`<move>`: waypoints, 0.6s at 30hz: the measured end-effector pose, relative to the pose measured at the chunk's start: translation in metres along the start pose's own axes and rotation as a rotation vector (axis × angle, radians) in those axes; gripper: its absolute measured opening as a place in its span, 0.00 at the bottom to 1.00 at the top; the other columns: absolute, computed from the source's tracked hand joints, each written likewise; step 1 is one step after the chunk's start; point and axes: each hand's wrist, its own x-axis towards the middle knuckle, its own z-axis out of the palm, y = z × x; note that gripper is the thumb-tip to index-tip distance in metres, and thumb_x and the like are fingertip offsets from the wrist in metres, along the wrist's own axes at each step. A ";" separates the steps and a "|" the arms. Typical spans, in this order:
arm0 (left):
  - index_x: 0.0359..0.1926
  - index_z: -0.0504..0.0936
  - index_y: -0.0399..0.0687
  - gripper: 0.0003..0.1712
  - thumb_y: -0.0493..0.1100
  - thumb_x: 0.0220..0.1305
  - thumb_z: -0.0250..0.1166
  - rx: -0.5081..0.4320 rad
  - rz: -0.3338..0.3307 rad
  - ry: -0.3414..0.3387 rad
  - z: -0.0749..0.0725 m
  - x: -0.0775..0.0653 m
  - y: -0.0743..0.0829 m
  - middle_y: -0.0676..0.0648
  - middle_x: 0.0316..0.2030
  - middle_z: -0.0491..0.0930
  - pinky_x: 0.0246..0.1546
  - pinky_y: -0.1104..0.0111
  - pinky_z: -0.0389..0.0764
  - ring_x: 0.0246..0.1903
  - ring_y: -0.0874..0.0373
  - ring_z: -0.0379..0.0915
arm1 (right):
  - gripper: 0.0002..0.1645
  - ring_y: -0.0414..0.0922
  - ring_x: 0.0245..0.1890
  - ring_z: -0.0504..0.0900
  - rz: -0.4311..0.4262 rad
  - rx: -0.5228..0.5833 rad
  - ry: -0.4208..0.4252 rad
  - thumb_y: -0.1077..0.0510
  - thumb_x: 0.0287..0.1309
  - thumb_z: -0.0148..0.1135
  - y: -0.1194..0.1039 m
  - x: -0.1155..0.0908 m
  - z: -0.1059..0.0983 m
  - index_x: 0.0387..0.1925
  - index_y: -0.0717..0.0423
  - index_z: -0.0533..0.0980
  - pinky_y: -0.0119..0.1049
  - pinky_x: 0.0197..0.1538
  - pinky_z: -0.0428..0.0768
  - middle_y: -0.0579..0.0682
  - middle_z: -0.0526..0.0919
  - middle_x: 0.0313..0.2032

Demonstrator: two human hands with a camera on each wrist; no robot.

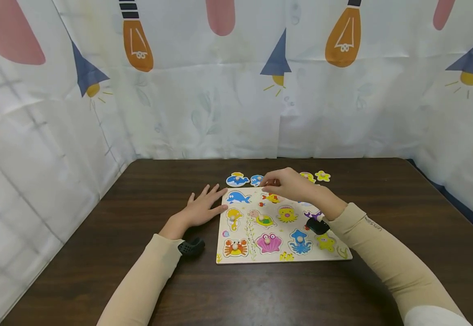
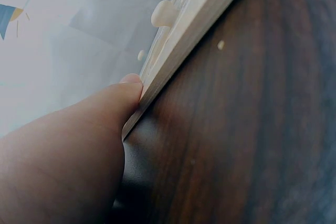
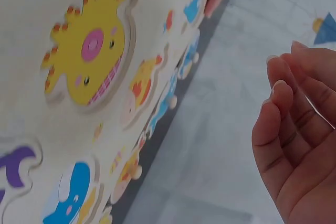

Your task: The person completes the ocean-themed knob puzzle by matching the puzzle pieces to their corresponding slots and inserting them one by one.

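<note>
A pale wooden puzzle board (image 1: 317, 256) with sea animals lies on the table. My left hand (image 1: 200, 209) rests by its left side with fingers spread; in the left wrist view the thumb (image 2: 128, 90) touches the board's edge. Over the back edge is my right hand (image 1: 288, 183), its fingers loosely bent and nothing between them in the right wrist view. Beyond that edge lie a blue whale piece (image 1: 237, 180), a blue fish-like piece (image 1: 256, 180) and a yellow star piece (image 1: 322, 176). Knobbed pieces sit in the board, among them a crab (image 1: 235, 247), a pink shell (image 1: 269, 243) and a squid (image 1: 300, 242).
The dark wooden table (image 1: 171, 290) extends around the board. A white printed curtain (image 1: 236, 113) hangs behind and at both sides. Black wrist cameras (image 1: 192, 246) are on both wrists; the right one overlaps the board's right part in the head view.
</note>
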 end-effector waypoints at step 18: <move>0.83 0.52 0.58 0.41 0.65 0.77 0.52 0.002 -0.002 -0.005 0.000 0.001 0.000 0.42 0.81 0.42 0.69 0.31 0.30 0.79 0.40 0.29 | 0.13 0.49 0.38 0.78 0.144 -0.079 0.133 0.60 0.72 0.63 0.069 -0.024 -0.027 0.53 0.61 0.83 0.47 0.46 0.81 0.53 0.85 0.42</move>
